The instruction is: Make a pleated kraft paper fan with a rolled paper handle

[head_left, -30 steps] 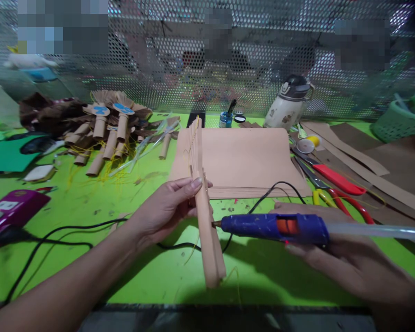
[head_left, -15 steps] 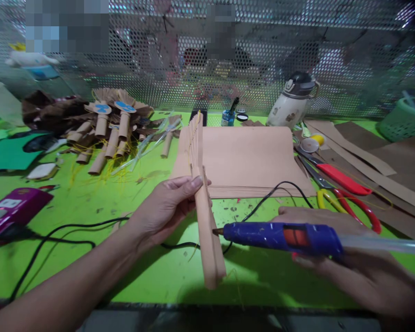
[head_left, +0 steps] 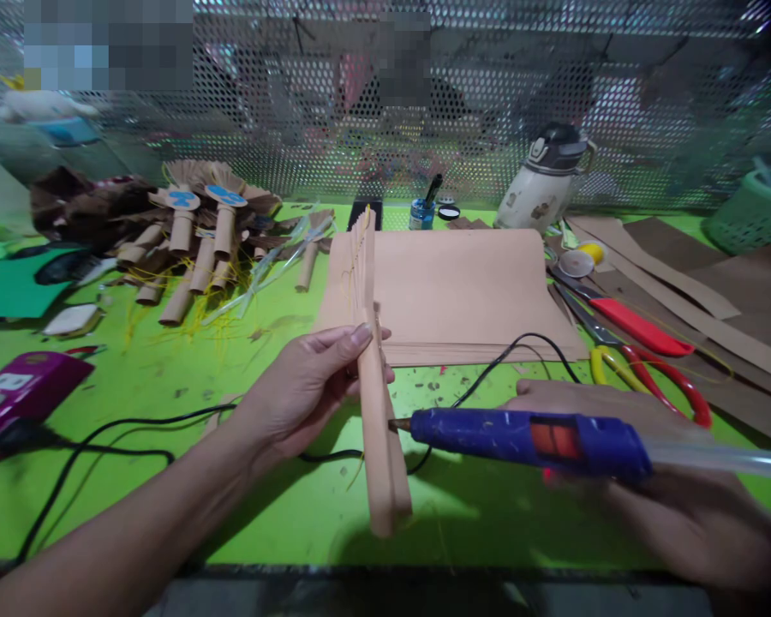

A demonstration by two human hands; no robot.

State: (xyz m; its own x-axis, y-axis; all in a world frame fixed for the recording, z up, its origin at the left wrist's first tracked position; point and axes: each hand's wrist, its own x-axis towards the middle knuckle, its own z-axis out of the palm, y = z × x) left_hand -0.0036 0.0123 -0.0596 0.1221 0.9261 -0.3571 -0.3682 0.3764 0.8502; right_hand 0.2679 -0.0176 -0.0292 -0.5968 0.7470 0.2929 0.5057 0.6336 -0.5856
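My left hand (head_left: 321, 377) pinches a long folded piece of brown paper (head_left: 378, 428) between thumb and fingers. Its far end is pleated like a fan, with yellow thread along it; the near end is a flat, rounded strip folded double. My right hand (head_left: 623, 480) is wrapped around a blue hot glue gun (head_left: 527, 439), with a clear glue stick (head_left: 720, 458) jutting from its back. The gun's nozzle meets the right side of the folded strip; whether it touches the inner face I cannot tell. A stack of brown paper sheets (head_left: 456, 291) lies just beyond both hands.
Red-and-yellow-handled scissors (head_left: 672, 386) and paper strips lie at right, near a white flask (head_left: 540, 184). Finished paper fans (head_left: 202, 231) are piled at back left. A purple power strip (head_left: 29, 394) feeds a black cord across the table. Perforated metal closes off the back.
The view has shifted slightly. The glue gun and folded paper have moved a little left together, with the nozzle still at the strip's side. Both hands keep their hold.
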